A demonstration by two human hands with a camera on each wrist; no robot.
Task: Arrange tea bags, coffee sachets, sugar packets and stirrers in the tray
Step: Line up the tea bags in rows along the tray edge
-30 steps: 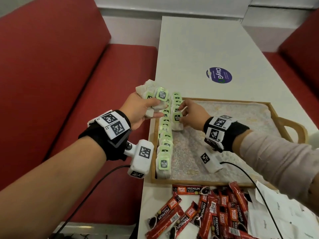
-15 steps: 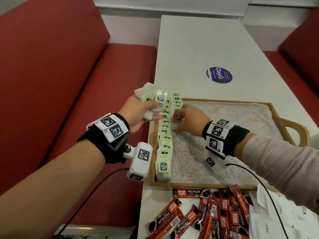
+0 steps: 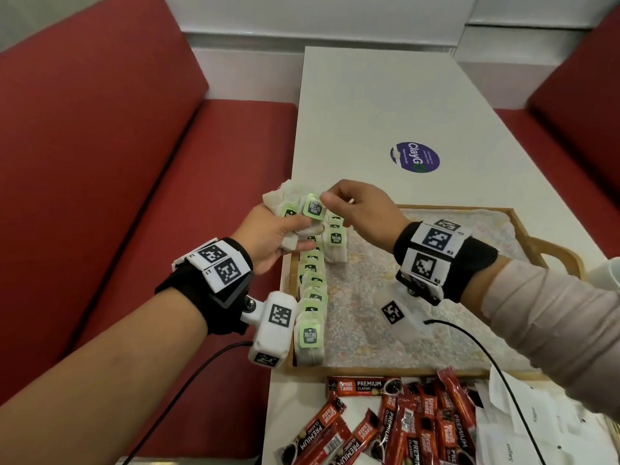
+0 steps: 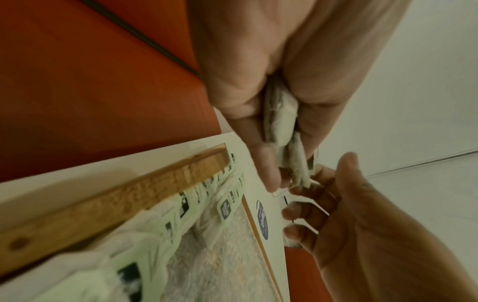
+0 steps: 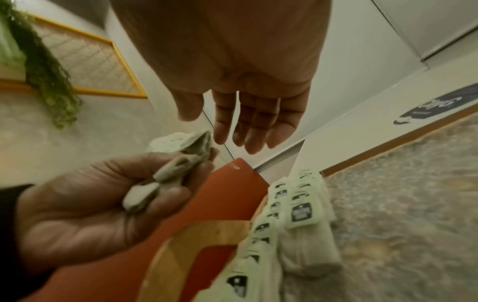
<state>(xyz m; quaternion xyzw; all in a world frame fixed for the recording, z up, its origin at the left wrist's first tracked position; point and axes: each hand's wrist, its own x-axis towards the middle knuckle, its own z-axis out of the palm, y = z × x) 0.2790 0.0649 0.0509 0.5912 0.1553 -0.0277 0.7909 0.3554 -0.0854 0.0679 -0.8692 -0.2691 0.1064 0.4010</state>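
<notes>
The left hand (image 3: 268, 234) grips a bunch of tea bags (image 3: 303, 209) above the tray's (image 3: 550, 245) far-left corner. The right hand (image 3: 360, 213) reaches to the bunch, fingers loose; whether it pinches a tag, I cannot tell. A row of tea bags (image 3: 312, 297) lines the tray's left wall. Coffee sachets (image 3: 402, 427) and white sugar packets (image 3: 536, 427) lie on the bench (image 3: 369, 102) nearer; a purple sticker (image 3: 415, 157) lies farther.
</notes>
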